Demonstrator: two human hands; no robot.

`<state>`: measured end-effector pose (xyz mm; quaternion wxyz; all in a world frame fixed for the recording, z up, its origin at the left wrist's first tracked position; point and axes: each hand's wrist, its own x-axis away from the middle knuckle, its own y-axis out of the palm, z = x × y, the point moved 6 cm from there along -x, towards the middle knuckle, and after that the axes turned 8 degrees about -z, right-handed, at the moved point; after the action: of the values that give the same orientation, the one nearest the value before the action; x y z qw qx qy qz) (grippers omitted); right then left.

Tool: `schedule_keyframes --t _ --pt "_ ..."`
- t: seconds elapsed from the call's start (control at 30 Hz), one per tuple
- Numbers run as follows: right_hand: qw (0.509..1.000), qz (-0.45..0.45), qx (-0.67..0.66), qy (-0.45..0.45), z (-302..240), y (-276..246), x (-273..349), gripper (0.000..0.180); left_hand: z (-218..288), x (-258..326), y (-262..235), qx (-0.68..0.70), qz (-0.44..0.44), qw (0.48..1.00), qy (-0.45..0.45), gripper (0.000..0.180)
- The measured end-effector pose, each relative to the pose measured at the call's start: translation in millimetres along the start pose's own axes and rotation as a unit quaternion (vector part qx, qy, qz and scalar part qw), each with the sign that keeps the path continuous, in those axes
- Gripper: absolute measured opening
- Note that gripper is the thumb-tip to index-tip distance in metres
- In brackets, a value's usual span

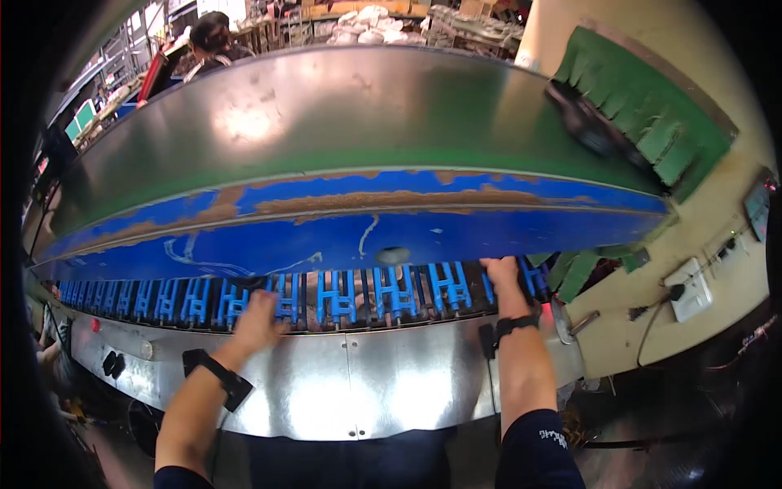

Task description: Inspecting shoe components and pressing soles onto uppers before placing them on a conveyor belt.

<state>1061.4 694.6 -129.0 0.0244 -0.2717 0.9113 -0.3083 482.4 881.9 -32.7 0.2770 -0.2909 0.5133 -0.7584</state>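
A row of blue upright racks (334, 295) runs from left to right under the edge of a long blue panel (326, 240). My left hand (259, 318) reaches in among the racks, its fingers curled next to a dark piece (247, 282). What those fingers hold, if anything, is hard to make out. Further right, my right hand (503, 275) is at the racks just below the panel. Its fingers are partly hidden there, and I cannot see whether they grip a rack. Both wrists wear black straps.
A shiny metal ledge (366, 375) lies before me. Above the blue panel is a wide upper surface (366, 106) with a dark, shoe-like item (582, 118) by a green strip curtain (652, 114). A white socket box (691, 289) sits on the right wall. Another person (213, 41) is beyond.
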Motion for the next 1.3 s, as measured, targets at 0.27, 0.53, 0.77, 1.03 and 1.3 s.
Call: schedule_keyframes --t 0.27,0.53,0.77,1.03,1.3 --pt "0.721 -0.234 -0.641 0.119 -16 -50 271 0.044 281 98 -118 -0.032 0.049 0.912 0.406 0.065" --pt "0.661 -0.338 -0.615 0.267 76 -24 400 0.045 449 62 -193 -0.029 0.221 0.837 0.500 0.050" --pt "0.976 -0.153 0.005 -0.157 8 -177 367 0.040 503 -6 -204 -0.058 0.213 0.855 0.469 0.046" --pt "0.654 0.356 0.518 -0.420 -191 -466 300 0.042 563 -89 -207 -0.129 0.077 0.940 0.307 0.040" --pt "0.606 0.389 0.581 -0.379 -186 -474 270 0.041 525 -105 -210 -0.095 0.351 0.854 0.371 0.029"
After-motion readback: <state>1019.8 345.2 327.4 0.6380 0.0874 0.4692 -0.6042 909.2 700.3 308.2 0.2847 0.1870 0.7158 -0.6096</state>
